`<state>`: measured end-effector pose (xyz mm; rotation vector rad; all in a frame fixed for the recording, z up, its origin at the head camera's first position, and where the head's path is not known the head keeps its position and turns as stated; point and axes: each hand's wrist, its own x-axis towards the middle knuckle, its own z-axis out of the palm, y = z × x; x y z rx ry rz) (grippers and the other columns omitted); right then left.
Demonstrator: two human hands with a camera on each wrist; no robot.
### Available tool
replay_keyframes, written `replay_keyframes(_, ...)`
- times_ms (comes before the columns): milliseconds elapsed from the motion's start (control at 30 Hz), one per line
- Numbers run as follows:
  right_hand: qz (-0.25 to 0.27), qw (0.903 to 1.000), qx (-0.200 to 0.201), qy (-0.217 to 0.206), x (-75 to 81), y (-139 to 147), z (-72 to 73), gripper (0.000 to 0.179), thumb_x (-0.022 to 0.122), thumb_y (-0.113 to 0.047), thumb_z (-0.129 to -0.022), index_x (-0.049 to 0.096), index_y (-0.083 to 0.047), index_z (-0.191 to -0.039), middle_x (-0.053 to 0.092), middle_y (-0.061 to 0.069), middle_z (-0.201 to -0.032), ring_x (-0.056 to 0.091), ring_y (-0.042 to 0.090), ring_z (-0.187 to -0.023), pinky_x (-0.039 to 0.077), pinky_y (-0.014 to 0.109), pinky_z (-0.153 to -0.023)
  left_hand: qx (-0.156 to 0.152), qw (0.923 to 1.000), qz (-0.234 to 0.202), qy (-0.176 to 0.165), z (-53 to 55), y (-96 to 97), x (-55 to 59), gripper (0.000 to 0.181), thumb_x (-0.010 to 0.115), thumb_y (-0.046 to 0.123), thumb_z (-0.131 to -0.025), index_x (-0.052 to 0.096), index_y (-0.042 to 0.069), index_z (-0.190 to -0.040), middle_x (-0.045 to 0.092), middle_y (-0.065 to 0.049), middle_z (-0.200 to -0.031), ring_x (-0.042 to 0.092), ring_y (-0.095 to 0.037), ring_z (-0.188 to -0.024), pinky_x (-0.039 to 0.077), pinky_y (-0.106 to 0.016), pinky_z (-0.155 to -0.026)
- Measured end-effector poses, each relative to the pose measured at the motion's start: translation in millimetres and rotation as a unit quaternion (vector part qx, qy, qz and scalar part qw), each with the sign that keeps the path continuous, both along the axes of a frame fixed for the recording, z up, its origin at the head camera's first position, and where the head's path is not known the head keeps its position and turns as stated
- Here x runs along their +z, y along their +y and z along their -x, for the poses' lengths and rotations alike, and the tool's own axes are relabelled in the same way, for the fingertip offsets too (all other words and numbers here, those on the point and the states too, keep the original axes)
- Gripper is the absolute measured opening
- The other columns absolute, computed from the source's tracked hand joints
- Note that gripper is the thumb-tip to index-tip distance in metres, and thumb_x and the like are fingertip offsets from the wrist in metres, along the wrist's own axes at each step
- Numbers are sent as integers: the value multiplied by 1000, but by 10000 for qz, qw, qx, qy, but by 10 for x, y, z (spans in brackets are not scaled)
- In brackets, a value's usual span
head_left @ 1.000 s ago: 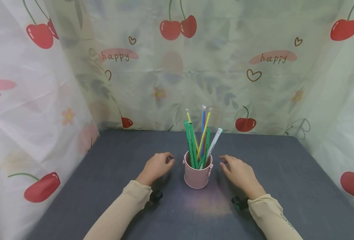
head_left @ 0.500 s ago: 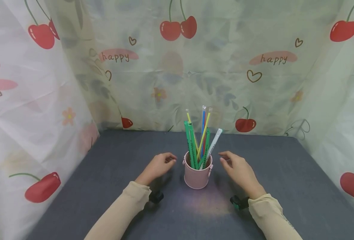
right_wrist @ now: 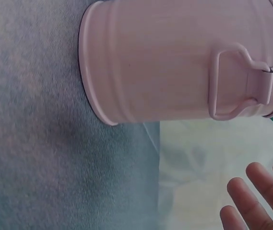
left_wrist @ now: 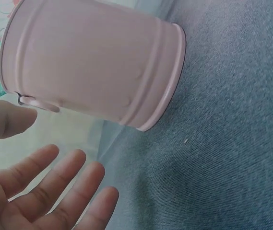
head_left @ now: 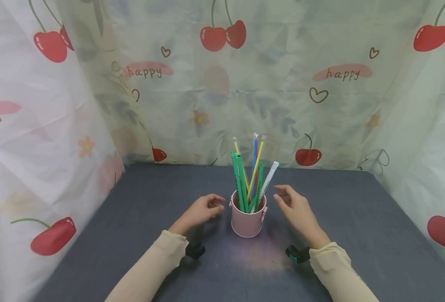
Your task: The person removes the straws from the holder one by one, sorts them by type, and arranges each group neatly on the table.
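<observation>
A pink metal bucket (head_left: 247,224) with small side handles stands upright on the dark table. Several thin wrapped sticks lean in it: green ones (head_left: 239,180), a white one (head_left: 269,178), yellow ones (head_left: 255,170), a blue one (head_left: 254,155) and a red one. To the left of the bucket hovers my left hand (head_left: 200,212), fingers loosely bent and apart from it. My right hand (head_left: 298,212) is on the other side, near the white stick, touching nothing. The right wrist view shows a handle (right_wrist: 227,81) close to its fingertips.
The dark table (head_left: 154,188) stretches around the bucket. Behind it hangs a cherry-printed curtain (head_left: 275,84), with more of this cloth along both sides. Black wrist devices (head_left: 195,251) sit under both wrists.
My left hand has moved a little right toward the bucket. My right hand has shifted slightly forward and left. The bucket and sticks stay in place.
</observation>
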<state>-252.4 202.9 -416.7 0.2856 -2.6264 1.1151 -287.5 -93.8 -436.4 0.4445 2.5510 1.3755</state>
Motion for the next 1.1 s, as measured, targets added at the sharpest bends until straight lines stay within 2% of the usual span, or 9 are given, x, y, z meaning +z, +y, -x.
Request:
replay_keyframes(167, 325, 9994, -34, -84, -3, -33, 30, 38, 55, -31, -99, 53, -10, -131, 65, 14, -114, 66, 28, -101, 54, 49, -88, -44, 9995, -268, -167, 2, 9, -28, 40, 67, 18, -91, 57, 3, -126, 67, -10, -111, 65, -19, -95, 57, -34, -77)
replay_keyframes(500, 732, 9972, 21, -156, 32, -70, 19, 36, 56, -26, -99, 52, -9, -131, 64, 15, -116, 64, 30, -103, 53, 49, -89, -230, 9974, -658, -177, -15, 52, -75, 51, 76, 14, -82, 55, 1, -127, 65, -16, -118, 65, -29, -105, 56, -39, -86)
replay_keyframes(800, 963, 9953, 68, -92, 27, -70, 30, 36, 54, -29, -100, 52, -9, -130, 65, 14, -113, 65, 29, -101, 54, 47, -87, -471, 9934, -994, -309, -31, 96, -83, 55, 76, 6, -80, 51, -3, -128, 60, -24, -122, 63, -36, -109, 56, -40, -89)
replay_keyframes(967, 1150, 9932, 164, -117, 30, -73, 32, 38, 54, -30, -100, 51, -8, -131, 65, 16, -115, 65, 29, -102, 55, 42, -86, -410, 9935, -969, -438, -36, 132, -97, 57, 78, 5, -79, 51, -1, -129, 60, -20, -122, 63, -33, -109, 55, -39, -89)
replay_keyframes(1100, 1311, 9907, 269, -236, 225, -150, -101, 38, 52, -22, -101, 48, -1, -132, 62, 23, -118, 63, 34, -105, 56, 38, -86, -337, 9942, -875, -526, -29, 162, -115, 59, 79, 6, -78, 50, 1, -130, 59, -18, -123, 62, -31, -111, 54, -41, -91)
